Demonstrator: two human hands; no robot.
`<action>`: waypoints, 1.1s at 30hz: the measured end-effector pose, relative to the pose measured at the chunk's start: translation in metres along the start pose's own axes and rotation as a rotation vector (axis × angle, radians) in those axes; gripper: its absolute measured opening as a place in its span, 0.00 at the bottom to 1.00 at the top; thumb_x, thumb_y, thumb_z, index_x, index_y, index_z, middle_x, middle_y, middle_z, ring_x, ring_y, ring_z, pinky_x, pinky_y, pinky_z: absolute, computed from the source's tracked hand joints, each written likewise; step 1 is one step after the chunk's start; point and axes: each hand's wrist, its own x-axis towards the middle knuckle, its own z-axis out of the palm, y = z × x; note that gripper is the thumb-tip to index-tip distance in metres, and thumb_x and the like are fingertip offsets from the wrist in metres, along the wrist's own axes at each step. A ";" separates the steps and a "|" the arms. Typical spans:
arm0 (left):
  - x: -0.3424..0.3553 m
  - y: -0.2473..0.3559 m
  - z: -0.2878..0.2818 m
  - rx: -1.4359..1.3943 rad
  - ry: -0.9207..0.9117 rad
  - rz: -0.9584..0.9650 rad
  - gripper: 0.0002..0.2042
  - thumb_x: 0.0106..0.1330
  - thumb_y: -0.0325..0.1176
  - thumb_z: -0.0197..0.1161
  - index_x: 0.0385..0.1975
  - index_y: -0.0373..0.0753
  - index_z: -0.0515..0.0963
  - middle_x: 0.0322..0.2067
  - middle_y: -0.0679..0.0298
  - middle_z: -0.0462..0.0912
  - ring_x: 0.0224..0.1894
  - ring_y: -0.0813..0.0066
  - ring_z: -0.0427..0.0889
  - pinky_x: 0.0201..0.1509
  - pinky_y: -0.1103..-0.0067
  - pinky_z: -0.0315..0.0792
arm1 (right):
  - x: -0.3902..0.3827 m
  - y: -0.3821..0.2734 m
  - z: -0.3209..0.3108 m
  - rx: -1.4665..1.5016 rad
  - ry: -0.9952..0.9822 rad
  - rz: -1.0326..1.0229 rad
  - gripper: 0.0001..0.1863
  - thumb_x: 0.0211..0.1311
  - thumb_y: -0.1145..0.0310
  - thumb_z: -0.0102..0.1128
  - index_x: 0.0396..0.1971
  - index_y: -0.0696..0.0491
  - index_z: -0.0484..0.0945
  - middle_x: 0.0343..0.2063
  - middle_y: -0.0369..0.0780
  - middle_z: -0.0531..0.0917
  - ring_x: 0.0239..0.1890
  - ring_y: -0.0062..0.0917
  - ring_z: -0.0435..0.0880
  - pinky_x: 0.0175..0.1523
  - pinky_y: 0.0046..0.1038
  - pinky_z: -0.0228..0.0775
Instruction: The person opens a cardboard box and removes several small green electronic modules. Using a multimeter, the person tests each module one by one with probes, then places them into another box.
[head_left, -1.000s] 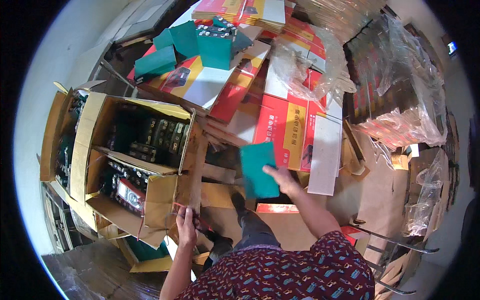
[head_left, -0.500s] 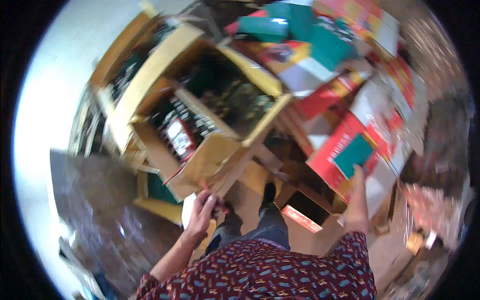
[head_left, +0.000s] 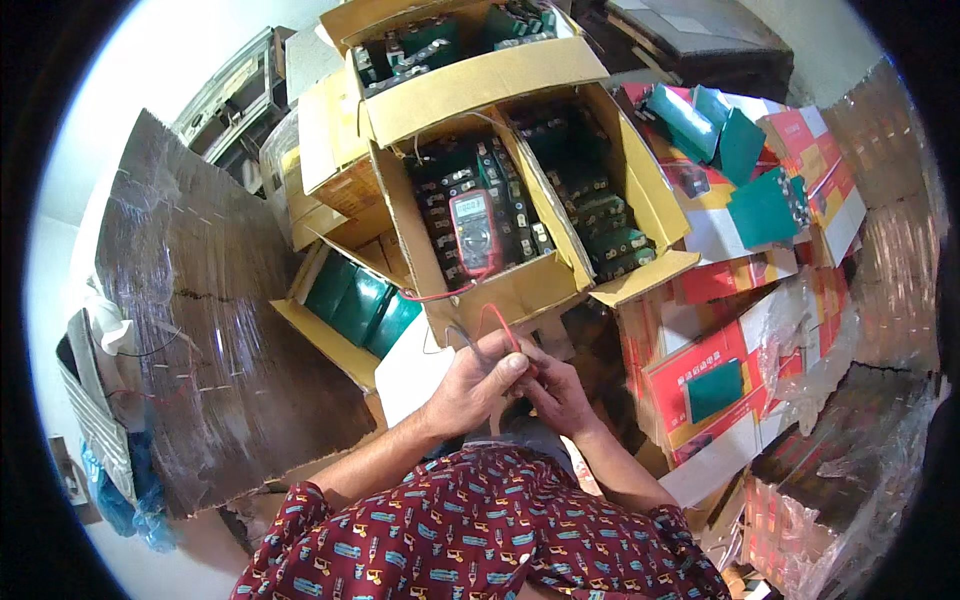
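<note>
left hand and right hand meet, pinching test leads (sorting them, seemingly); the multimeter lies in the carton near its front edge; the next move likely needs separated leads.

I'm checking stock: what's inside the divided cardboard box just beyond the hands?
The box shows a red meter and dark blocks in its left section, more blocks in its right. Anything beneath them is covered.
</note>
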 end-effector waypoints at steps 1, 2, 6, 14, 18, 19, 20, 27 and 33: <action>-0.002 0.011 -0.009 0.061 0.011 -0.016 0.17 0.85 0.40 0.50 0.54 0.33 0.80 0.39 0.66 0.83 0.39 0.81 0.79 0.46 0.76 0.78 | 0.005 -0.001 0.002 -0.185 0.112 -0.126 0.21 0.69 0.73 0.69 0.60 0.56 0.80 0.41 0.39 0.87 0.42 0.26 0.86 0.49 0.30 0.78; -0.003 0.014 -0.023 0.157 0.004 -0.055 0.17 0.85 0.40 0.50 0.53 0.33 0.80 0.39 0.65 0.84 0.39 0.80 0.79 0.47 0.76 0.78 | 0.013 -0.005 0.001 -0.369 0.218 -0.253 0.16 0.68 0.72 0.69 0.55 0.56 0.83 0.38 0.40 0.88 0.39 0.27 0.87 0.47 0.30 0.79; -0.013 0.024 -0.088 0.321 -0.024 -0.229 0.16 0.84 0.38 0.52 0.49 0.30 0.82 0.38 0.57 0.88 0.42 0.72 0.86 0.49 0.71 0.79 | 0.042 -0.019 -0.018 -0.778 0.541 -0.456 0.12 0.68 0.69 0.66 0.26 0.58 0.79 0.24 0.37 0.82 0.28 0.26 0.80 0.34 0.33 0.72; -0.040 -0.001 -0.166 1.063 0.293 -0.061 0.09 0.76 0.35 0.62 0.40 0.34 0.81 0.25 0.43 0.82 0.32 0.43 0.85 0.35 0.57 0.78 | 0.078 -0.027 -0.015 -0.611 0.721 -0.328 0.16 0.76 0.59 0.46 0.38 0.58 0.74 0.37 0.44 0.77 0.40 0.34 0.76 0.50 0.35 0.71; -0.048 -0.015 -0.164 0.793 0.396 0.217 0.09 0.75 0.30 0.60 0.47 0.32 0.81 0.24 0.51 0.81 0.28 0.58 0.85 0.34 0.68 0.78 | 0.119 -0.032 -0.020 -0.712 0.652 -0.577 0.19 0.78 0.58 0.43 0.39 0.59 0.76 0.37 0.45 0.78 0.43 0.36 0.77 0.52 0.39 0.71; -0.053 -0.018 -0.163 0.718 0.408 0.257 0.11 0.76 0.31 0.59 0.49 0.31 0.81 0.24 0.54 0.81 0.28 0.62 0.84 0.35 0.70 0.77 | 0.123 -0.022 -0.022 -0.640 0.616 -0.488 0.20 0.78 0.58 0.43 0.40 0.59 0.77 0.37 0.45 0.78 0.42 0.36 0.77 0.52 0.38 0.71; -0.053 -0.021 -0.162 0.636 0.414 0.305 0.13 0.77 0.32 0.57 0.51 0.30 0.81 0.24 0.57 0.80 0.27 0.67 0.84 0.35 0.72 0.77 | 0.128 -0.017 -0.024 -0.578 0.585 -0.403 0.20 0.79 0.58 0.42 0.42 0.60 0.78 0.37 0.45 0.79 0.41 0.35 0.78 0.51 0.37 0.72; 0.007 0.012 -0.147 0.667 0.404 0.233 0.17 0.77 0.32 0.46 0.50 0.27 0.78 0.39 0.47 0.87 0.43 0.58 0.88 0.51 0.69 0.80 | 0.209 0.017 -0.018 -0.343 0.385 -0.256 0.19 0.76 0.69 0.60 0.60 0.62 0.81 0.45 0.46 0.89 0.44 0.28 0.90 0.50 0.28 0.82; 0.050 0.063 -0.138 1.137 0.538 -0.220 0.10 0.69 0.23 0.59 0.47 0.33 0.81 0.37 0.44 0.87 0.42 0.52 0.90 0.47 0.66 0.81 | 0.254 0.065 -0.020 -0.500 0.371 -0.237 0.22 0.73 0.64 0.59 0.60 0.61 0.79 0.43 0.49 0.89 0.41 0.34 0.91 0.51 0.33 0.81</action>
